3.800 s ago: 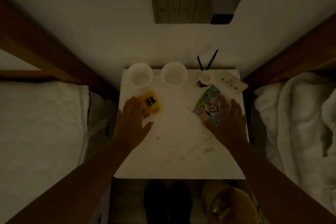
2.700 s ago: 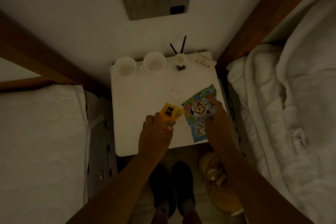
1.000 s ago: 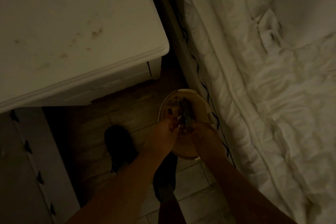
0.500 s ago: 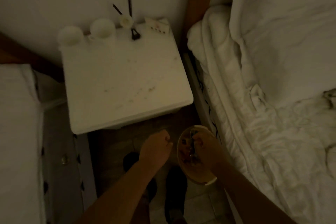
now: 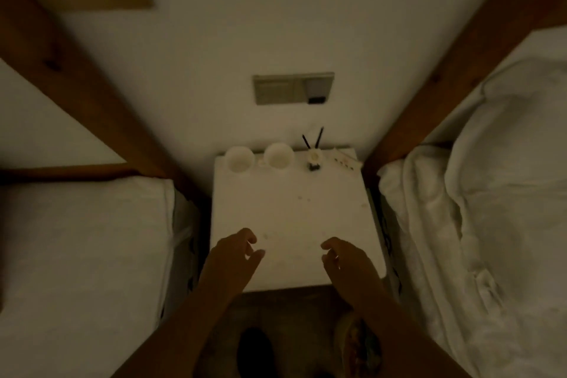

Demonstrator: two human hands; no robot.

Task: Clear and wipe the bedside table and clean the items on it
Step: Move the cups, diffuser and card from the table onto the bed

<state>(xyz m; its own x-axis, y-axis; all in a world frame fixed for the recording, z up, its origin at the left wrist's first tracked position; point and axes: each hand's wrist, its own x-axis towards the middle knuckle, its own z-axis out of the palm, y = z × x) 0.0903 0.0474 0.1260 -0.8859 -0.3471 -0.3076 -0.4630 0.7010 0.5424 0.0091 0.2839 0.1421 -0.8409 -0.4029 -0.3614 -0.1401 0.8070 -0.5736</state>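
- Two beds flank the scene: left bed (image 5: 82, 255) flat and smooth, right bed (image 5: 491, 224) with a rumpled white duvet; wooden headboards run up both sides of the wall.
- Bedside table (image 5: 294, 212), white top, sits between the beds against the wall. View is centred on it again; half a second ago the head was tilted down toward the floor bin.
- Both snack packets are gone from the tabletop; 2.7 s ago the hands were holding them over the front edge, then lowering them into the bin.
- Left hand (image 5: 233, 258) and right hand (image 5: 346, 261) now hover over the table's front half, well apart, fingers loosely curled, nothing in either. They were down at the bin a moment ago.
- Bin (image 5: 357, 344) on the floor just in front of the table's right corner, partly hidden by the right forearm, contents blurred.
- Wall switch panel (image 5: 293, 88) above the table.
- Two white cups (image 5: 239, 158) (image 5: 278, 156) side by side at the back edge, same spots as before.
- White power strip (image 5: 345, 158) at the back right corner.
- Small white holder (image 5: 313, 158) with two dark sticks, between the cups and the strip.
- Crumbs (image 5: 302, 198) scattered on the tabletop, unwiped.
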